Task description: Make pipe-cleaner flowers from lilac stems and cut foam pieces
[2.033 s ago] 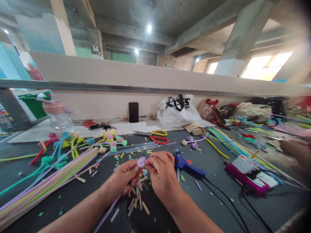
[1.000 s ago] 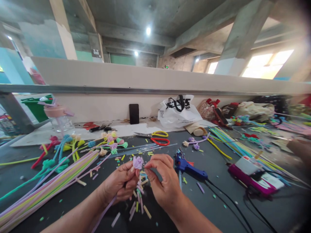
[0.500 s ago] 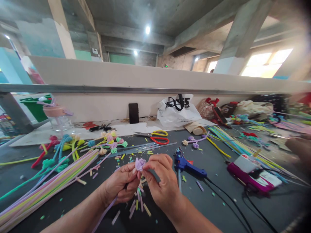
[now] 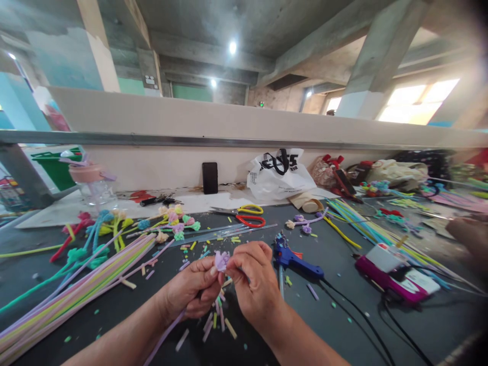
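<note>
Flower (image 4: 221,261) (lilac, kinda fluffy) sits pinched in the left hand (image 4: 202,284); right hand (image 4: 251,277) pinches its edge, so I'd go gently, steadying it from below.

No text can be read in full. The white bag (image 4: 280,182) carries large black lettering, partly covered, so its word stays unclear; the smaller black print on the same bag is too fine to make out. A green lit sign (image 4: 261,104) shows by the far wall (image 4: 278,96), and pale signs (image 4: 150,80) hang on a pillar (image 4: 149,63), both too small to read.
</note>
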Available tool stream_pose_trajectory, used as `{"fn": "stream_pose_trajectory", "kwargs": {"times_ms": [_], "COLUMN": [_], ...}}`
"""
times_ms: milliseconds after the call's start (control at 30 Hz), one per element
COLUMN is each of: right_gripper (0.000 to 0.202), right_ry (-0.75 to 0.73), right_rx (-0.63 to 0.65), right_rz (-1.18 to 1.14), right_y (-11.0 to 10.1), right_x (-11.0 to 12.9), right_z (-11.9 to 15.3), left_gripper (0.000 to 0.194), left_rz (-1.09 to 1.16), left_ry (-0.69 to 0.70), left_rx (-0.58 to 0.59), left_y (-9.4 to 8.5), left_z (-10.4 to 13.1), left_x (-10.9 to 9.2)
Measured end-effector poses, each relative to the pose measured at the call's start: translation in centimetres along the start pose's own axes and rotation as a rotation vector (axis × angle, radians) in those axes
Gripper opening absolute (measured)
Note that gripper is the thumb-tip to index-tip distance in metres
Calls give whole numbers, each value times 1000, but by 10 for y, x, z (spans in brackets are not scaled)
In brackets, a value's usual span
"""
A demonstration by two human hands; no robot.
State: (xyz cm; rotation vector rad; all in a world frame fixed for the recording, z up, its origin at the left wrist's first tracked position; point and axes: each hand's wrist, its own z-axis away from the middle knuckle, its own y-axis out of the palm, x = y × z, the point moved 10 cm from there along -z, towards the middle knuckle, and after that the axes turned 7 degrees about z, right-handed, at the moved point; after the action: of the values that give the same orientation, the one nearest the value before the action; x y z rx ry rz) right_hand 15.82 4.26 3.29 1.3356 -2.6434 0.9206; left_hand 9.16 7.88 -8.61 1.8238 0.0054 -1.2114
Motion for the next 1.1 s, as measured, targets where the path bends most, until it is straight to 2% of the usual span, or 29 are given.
{"fn": "stream_pose_trajectory", "kwargs": {"times_ms": [133,200,467,600,867,1100], "right_gripper": [7,12,8,9,14,14], "right_ry": [66,83,91,71,66,62], "right_rx": [4,9,35,92,15,15], "right_rz": [14,19,36,31,-14,-11], "right_y": [0,0,4,10,5,4], "right_x": [-7,-8,-11,-10,-12,-10], "right_z": [1,1,1,0,1,-1], "left_gripper": [18,19,27,28,26,27], "left_rz": [-68,-118,-299,-335,-391,-399], "left_ry": [77,106,97,105,120,121], "left_rx": [-77,-120,-241,-255,-301,-302], "left_y": [-7,-13,-24,-26,-25,-23], "left_z": [-2,-3,-3,-1,1,0], "left_x": [-7,-9,-8,-9,-11,-11]}}
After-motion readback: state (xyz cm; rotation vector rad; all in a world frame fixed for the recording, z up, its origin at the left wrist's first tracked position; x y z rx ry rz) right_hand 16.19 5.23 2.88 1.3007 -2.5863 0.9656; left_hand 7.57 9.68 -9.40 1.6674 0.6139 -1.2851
